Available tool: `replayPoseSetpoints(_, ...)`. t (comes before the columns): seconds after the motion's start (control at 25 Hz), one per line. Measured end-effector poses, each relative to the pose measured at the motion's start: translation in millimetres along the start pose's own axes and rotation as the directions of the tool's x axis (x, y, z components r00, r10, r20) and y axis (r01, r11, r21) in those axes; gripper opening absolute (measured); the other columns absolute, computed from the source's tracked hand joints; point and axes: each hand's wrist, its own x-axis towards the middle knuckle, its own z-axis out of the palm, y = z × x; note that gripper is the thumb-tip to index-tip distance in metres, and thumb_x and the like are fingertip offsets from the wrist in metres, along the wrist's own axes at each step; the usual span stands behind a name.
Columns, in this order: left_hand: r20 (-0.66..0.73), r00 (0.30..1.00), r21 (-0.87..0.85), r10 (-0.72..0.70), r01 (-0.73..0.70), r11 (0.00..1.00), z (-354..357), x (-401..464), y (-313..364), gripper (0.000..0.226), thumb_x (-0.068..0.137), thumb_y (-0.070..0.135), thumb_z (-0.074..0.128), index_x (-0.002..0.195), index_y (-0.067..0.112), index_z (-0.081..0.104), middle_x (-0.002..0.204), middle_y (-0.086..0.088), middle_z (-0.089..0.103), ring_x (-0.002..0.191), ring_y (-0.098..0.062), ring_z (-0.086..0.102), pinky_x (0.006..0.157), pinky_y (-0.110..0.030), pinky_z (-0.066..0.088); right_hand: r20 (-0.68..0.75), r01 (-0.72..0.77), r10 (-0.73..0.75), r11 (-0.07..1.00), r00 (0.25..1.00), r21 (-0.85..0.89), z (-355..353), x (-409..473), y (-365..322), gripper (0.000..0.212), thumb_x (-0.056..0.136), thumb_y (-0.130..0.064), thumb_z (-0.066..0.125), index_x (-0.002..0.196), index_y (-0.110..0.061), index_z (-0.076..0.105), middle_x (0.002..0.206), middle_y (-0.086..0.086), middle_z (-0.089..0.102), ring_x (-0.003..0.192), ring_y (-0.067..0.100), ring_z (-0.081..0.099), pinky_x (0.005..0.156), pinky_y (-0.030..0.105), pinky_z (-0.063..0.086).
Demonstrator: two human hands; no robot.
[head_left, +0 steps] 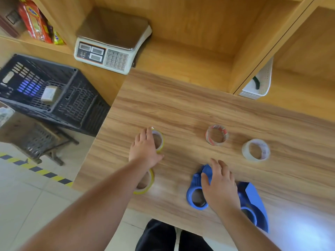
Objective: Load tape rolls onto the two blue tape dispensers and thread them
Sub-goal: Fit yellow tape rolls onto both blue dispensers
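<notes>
Two blue tape dispensers lie on the wooden table: one (196,192) under my right hand (219,185), the other (253,205) just right of my wrist. My right hand rests flat on the first dispenser with fingers spread; a closed grip is not visible. My left hand (145,149) lies over a yellow-edged tape roll (160,142), fingers on its left rim. A second yellow-edged roll (146,182) sits partly hidden under my left forearm. A roll with red print (216,134) and a clear whitish roll (256,150) lie farther right.
A weighing scale (108,46) stands on the shelf at the back left. A black plastic crate (45,95) sits off the table's left edge. A white basket (259,84) is tucked in a shelf at the back right.
</notes>
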Motion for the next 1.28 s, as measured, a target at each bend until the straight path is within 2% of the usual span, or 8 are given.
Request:
replayPoseSetpoints(0.24,0.018,1.000,0.012,-0.009,0.009,1.000,6.3,13.9,-0.9,0.117,0.072,0.045,0.086,0.159,0.015,0.013,0.157,-0.008,0.033,0.141,-0.033,0.035,0.108,-0.047,0.044,0.005,-0.012,0.012,0.999,1.000,-0.032,6.1,-4.4,2.9,0.065,0.099,-0.047,0.048,0.157,-0.029,0.024,0.163,0.003,0.033,0.144,0.029,0.035,0.112,0.050,0.041)
replayPoseSetpoints(0.36,0.000,1.000,0.000,0.022,-0.022,1.000,-1.3,3.7,3.7,0.117,0.067,0.050,0.086,0.157,0.016,0.018,0.150,-0.007,0.038,0.137,-0.033,0.040,0.106,-0.047,0.044,0.007,-0.017,0.017,1.000,1.000,-0.017,5.9,-7.7,6.7,0.063,0.098,-0.046,0.049,0.155,-0.030,0.027,0.161,0.002,0.034,0.142,0.029,0.037,0.112,0.050,0.041)
replayPoseSetpoints(0.52,-0.014,0.988,-0.170,0.151,-0.151,0.974,1.3,-47.3,26.5,0.119,0.065,0.048,0.086,0.158,0.018,0.018,0.145,-0.003,0.038,0.136,-0.028,0.042,0.110,-0.044,0.042,0.035,-0.029,0.028,0.999,0.999,0.035,4.6,-13.8,19.2,0.062,0.099,-0.041,0.051,0.156,-0.029,0.029,0.154,0.003,0.042,0.137,0.031,0.042,0.109,0.048,0.044)
replayPoseSetpoints(0.6,0.004,0.980,-0.221,0.200,-0.195,0.956,10.8,-81.5,39.8,0.120,0.067,0.048,0.086,0.160,0.019,0.015,0.142,-0.002,0.037,0.135,-0.025,0.041,0.110,-0.038,0.041,0.075,-0.043,0.036,0.995,0.997,0.088,1.5,-17.2,28.9,0.058,0.101,-0.037,0.050,0.154,-0.026,0.032,0.145,0.005,0.050,0.130,0.031,0.047,0.103,0.045,0.047)
replayPoseSetpoints(0.72,0.043,0.963,-0.220,0.265,-0.250,0.943,32.7,-127.1,59.9,0.120,0.070,0.050,0.082,0.160,0.021,0.007,0.140,0.002,0.035,0.133,-0.021,0.041,0.107,-0.033,0.040,0.142,-0.084,0.066,0.988,0.988,0.126,-2.3,-21.2,43.7,0.042,0.102,-0.031,0.049,0.142,-0.020,0.044,0.119,0.007,0.064,0.104,0.032,0.062,0.075,0.039,0.049)
replayPoseSetpoints(0.8,0.068,0.958,-0.226,0.278,-0.256,0.940,47.7,-147.9,72.2,0.119,0.071,0.051,0.078,0.160,0.022,0.004,0.138,0.003,0.035,0.131,-0.020,0.040,0.107,-0.032,0.040,0.182,-0.111,0.084,0.983,0.980,0.144,-4.4,-24.0,51.5,0.036,0.102,-0.031,0.048,0.136,-0.019,0.049,0.110,0.006,0.068,0.095,0.031,0.065,0.068,0.037,0.048)
replayPoseSetpoints(1.04,0.097,0.959,-0.203,0.267,-0.244,0.948,72.5,-172.0,94.5,0.113,0.074,0.052,0.076,0.158,0.025,0.006,0.136,0.005,0.036,0.127,-0.017,0.042,0.105,-0.034,0.044,0.251,-0.143,0.088,0.968,0.964,0.208,-6.0,-27.6,64.3,0.040,0.100,-0.024,0.045,0.139,-0.028,0.053,0.111,0.001,0.072,0.097,0.025,0.068,0.079,0.042,0.058)
replayPoseSetpoints(1.28,0.075,0.972,-0.155,0.223,-0.210,0.965,90.4,-171.5,104.8,0.111,0.074,0.047,0.078,0.158,0.022,0.010,0.139,0.003,0.037,0.129,-0.018,0.042,0.104,-0.034,0.044,0.258,-0.126,0.066,0.967,0.964,0.223,-9.4,-26.1,70.2,0.042,0.099,-0.027,0.047,0.141,-0.031,0.052,0.109,-0.002,0.073,0.094,0.022,0.069,0.080,0.045,0.061)
